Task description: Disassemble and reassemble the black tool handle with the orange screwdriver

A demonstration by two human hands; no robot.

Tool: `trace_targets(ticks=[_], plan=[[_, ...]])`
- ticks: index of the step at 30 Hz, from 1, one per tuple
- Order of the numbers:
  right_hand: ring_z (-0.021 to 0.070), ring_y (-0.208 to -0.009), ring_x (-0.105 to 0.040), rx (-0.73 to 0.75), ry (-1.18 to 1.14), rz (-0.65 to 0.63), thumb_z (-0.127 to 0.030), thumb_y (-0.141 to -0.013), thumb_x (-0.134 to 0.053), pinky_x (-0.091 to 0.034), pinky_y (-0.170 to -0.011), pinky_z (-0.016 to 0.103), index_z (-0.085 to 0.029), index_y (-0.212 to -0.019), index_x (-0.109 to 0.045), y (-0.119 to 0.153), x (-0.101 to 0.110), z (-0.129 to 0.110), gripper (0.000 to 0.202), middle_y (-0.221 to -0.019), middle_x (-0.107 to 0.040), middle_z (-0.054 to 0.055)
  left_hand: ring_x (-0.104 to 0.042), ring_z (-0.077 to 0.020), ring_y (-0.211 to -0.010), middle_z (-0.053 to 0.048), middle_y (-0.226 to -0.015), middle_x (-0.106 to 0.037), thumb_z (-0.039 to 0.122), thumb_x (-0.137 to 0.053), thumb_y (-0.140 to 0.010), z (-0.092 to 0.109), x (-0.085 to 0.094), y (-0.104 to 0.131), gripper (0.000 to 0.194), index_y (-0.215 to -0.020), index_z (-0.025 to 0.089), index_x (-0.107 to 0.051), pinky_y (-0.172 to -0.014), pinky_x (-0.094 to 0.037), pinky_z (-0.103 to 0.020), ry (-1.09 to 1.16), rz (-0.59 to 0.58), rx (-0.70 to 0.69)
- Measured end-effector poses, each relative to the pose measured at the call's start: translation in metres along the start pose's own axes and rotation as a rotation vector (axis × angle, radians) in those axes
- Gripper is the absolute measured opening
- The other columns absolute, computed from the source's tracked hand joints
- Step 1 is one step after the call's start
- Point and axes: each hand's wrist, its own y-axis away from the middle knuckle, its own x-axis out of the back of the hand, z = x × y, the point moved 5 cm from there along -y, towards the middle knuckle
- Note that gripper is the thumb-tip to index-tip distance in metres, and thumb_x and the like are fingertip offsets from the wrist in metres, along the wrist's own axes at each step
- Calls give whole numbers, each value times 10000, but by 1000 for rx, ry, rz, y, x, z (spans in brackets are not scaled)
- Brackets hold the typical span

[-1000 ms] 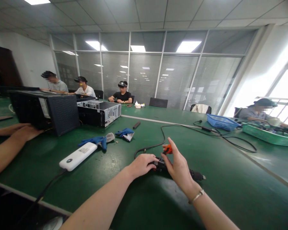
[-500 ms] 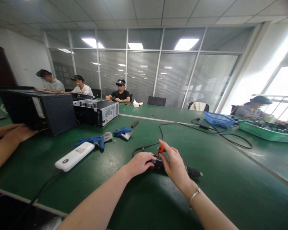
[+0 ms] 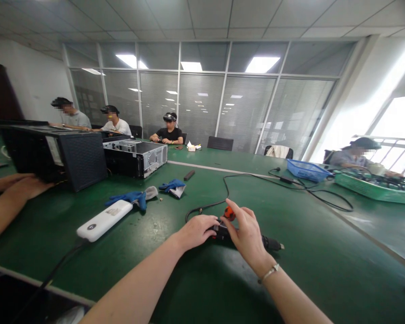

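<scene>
A black corded power tool (image 3: 222, 229) lies on the green table, its metal-tipped end (image 3: 272, 243) pointing right. My left hand (image 3: 200, 230) is closed on the left part of its body, steadying it from above. Between the thumb and fingers of my right hand (image 3: 245, 227) is a short orange-and-black screwdriver (image 3: 229, 213), held upright over the tool body. The screwdriver's lower end is hidden behind my fingers. A small bit (image 3: 200, 210), too small to name, lies beside the cord just beyond my left hand.
Left of my hands lie a white power strip (image 3: 104, 220) and blue-grey gloves (image 3: 173, 185). Computer cases (image 3: 84, 157) stand at far left, with another person's hands (image 3: 30, 191) there. A dark bar (image 3: 189, 175), a blue basket (image 3: 308, 172) and a green basket (image 3: 374, 191) lie further off.
My right fingers have shifted slightly on the screwdriver, its orange handle now turned and a little lower and to the right. The right wrist has rotated a little; my left hand stays put.
</scene>
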Motion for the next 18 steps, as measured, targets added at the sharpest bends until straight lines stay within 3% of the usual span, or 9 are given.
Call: trace_targets(ticks=[4, 10, 18], plan=[[208, -876, -614, 27, -17, 41, -210, -908, -501, -469, -875, 443, -231, -1378, -375, 0, 2, -2, 487, -971, -663, 58, -600, -198, -1090, -75, -1167, -639, 178, -581, -885, 2, 0, 0, 203, -1081, 168, -632, -996, -436, -310, -36, -34, -31], [205, -868, -609, 32, -68, 238, -191, -870, -584, -477, -872, 439, -265, -1358, -399, -1, 24, -3, 527, -923, -672, 34, -572, -235, -1169, -145, -1313, -557, 170, -492, -932, -1, -7, 2, 299, -1197, 187, -631, -1013, -438, -348, -221, -54, -86], [228, -896, -590, 73, -108, 243, -159, -812, -656, -493, -829, 439, -252, -1308, -450, 3, 28, -8, 546, -910, -670, 38, -602, -218, -1133, -109, -1293, -584, 226, -504, -936, -9, -3, 3, 281, -1174, 226, -653, -997, -458, -345, -186, -14, -108]])
